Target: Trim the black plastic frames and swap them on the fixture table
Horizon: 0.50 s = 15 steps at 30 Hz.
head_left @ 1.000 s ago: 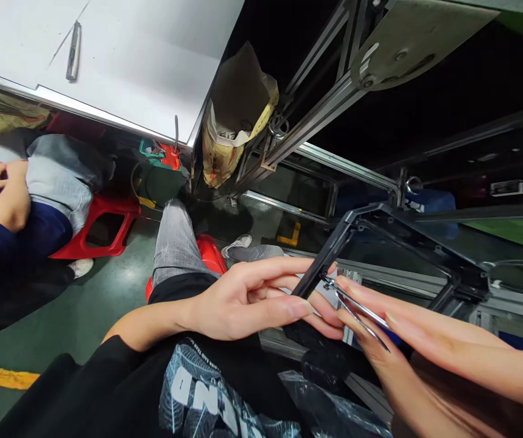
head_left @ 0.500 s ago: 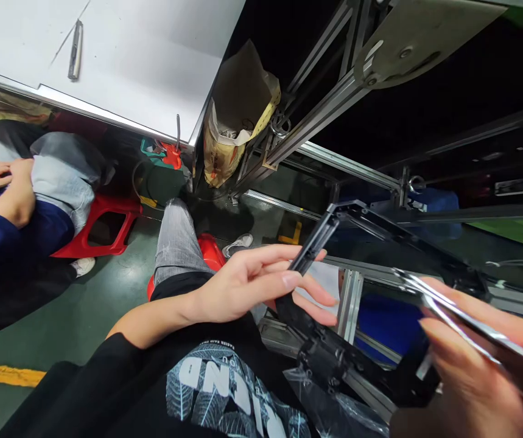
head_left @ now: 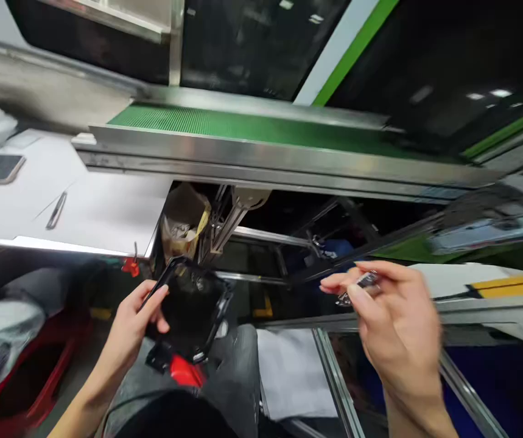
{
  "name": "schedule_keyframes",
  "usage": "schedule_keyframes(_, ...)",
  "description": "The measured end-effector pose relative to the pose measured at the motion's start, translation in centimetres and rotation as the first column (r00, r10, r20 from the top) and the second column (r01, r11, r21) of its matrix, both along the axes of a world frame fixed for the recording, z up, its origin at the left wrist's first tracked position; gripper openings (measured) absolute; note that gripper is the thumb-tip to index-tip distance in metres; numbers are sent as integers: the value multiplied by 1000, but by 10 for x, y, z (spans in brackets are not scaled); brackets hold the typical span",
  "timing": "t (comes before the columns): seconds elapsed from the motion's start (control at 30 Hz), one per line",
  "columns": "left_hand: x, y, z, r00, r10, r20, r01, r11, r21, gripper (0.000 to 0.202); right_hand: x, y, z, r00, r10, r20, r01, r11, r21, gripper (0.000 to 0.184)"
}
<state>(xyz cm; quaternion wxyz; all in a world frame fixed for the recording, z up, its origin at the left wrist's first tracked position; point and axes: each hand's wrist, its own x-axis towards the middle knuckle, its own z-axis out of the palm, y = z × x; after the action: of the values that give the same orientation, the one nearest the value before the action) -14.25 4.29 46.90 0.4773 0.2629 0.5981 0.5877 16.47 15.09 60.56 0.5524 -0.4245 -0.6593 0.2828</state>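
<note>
My left hand (head_left: 140, 319) pinches one edge of a black rectangular plastic frame (head_left: 223, 302) between thumb and fingers, above my lap. The frame is tilted, and its far side carries small moulded details. Whether its middle is see-through I cannot tell. Out to the right, my right hand (head_left: 396, 325) is closed on a small shiny metal two-armed tool (head_left: 367, 280). Only the tool's short front part shows; fingers hide the rest. The tool and the frame are well apart.
A green conveyor belt (head_left: 252, 125) with a metal side rail runs across ahead. To the left stands a white table (head_left: 106, 210) bearing a slim dark tool (head_left: 56, 210) and a phone (head_left: 0, 169). A paper bag (head_left: 183, 222) stands by its corner. Another person sits at far left.
My view has lifted towards the conveyor. My left hand has carried the black frame left and turned it, while my right hand with the metal tool has moved away from it.
</note>
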Motion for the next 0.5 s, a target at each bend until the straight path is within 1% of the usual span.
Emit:
schedule_keyframes(0.07, -11, 1, -10, 1000, 14, 15, -14, 999, -34, 48, 2, 29, 14, 995, 5, -103, -17, 994, -112, 32)
schedule_keyframes(0.13, -16, 0, -18, 996, 48, 73, -43, 997, -65, 50, 3, 52, 24, 985, 22, -172, -55, 981, -187, 33)
schedule_keyframes(0.17, -16, -1, -19, 992, 68, 103, -61, 996, -69, 50, 2, 60, 27, 982, 41, -186, -79, 976, -202, 35)
schedule_keyframes(0.23, -12, -3, -17, 982, 104, 155, -97, 994, -50, 47, -3, 69, 28, 977, 95, -192, -136, 967, -217, 38)
schedule_keyframes(0.3, -7, -2, -10, 975, 110, 195, -110, 994, -8, 42, -11, 69, 20, 987, 94, -131, -120, 971, -209, 40)
schedule_keyframes(0.4, -2, 6, 0, 952, 109, 286, -131, 990, 60, 43, -24, 58, 1, 995, 10, 96, 3, 991, -134, 41)
schedule_keyframes(0.43, -2, 9, 2, 940, 99, 328, -133, 988, 82, 45, -29, 53, -4, 984, 1, 176, 20, 993, -116, 42)
schedule_keyframes(0.5, -1, 12, 8, 910, 54, 411, -116, 985, 129, 49, -41, 38, -12, 965, 27, 262, 9, 991, -136, 45)
